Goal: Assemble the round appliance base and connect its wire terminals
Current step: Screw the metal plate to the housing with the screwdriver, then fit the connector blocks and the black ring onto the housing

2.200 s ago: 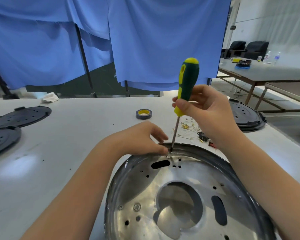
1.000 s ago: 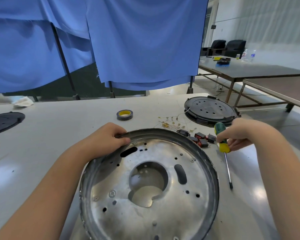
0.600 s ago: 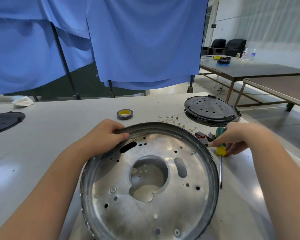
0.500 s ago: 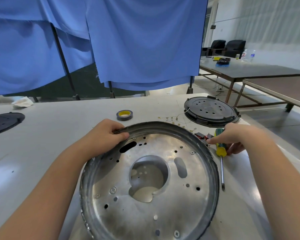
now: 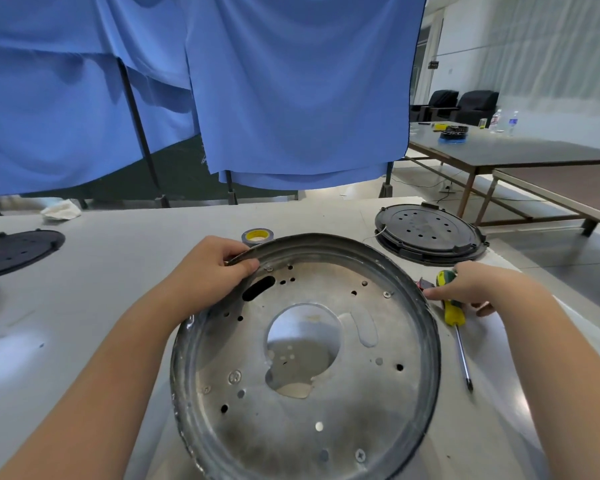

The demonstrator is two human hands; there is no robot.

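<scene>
Blue cloth [image 5: 291, 91] hangs from dark stands across the far side of the room, with bare tables [image 5: 520, 154] and dark chairs [image 5: 465, 105] off to the far right. Nearer, a pale grey worktable [image 5: 94, 282] fills the lower view. On it, near and centre, sits the round metal base [image 5: 305, 358], a shallow silver pan with a dark rim, a large central opening and many small holes; its far edge is raised off the table, so the open face tilts toward the viewer. The left hand [image 5: 208, 271] grips that far rim at its upper left, fingers curled over the edge and thumb inside. A black perforated disc [image 5: 430, 233] lies flat at the far right of the worktable, and part of another black disc [image 5: 18, 251] lies at the far left. The right hand [image 5: 478, 285] rests just right of the base with loosely bent fingers over the handle of a screwdriver [image 5: 452, 320], index finger reaching toward the rim; whether it grips the handle cannot be told. The screwdriver lies flat, its long axis running far to near, green and yellow handle at the far end, tip pointing toward the viewer. A roll of tape [image 5: 257, 236] with a yellow core sits just beyond the base's far rim. Small red parts [image 5: 425, 283] peek out between rim and handle.
</scene>
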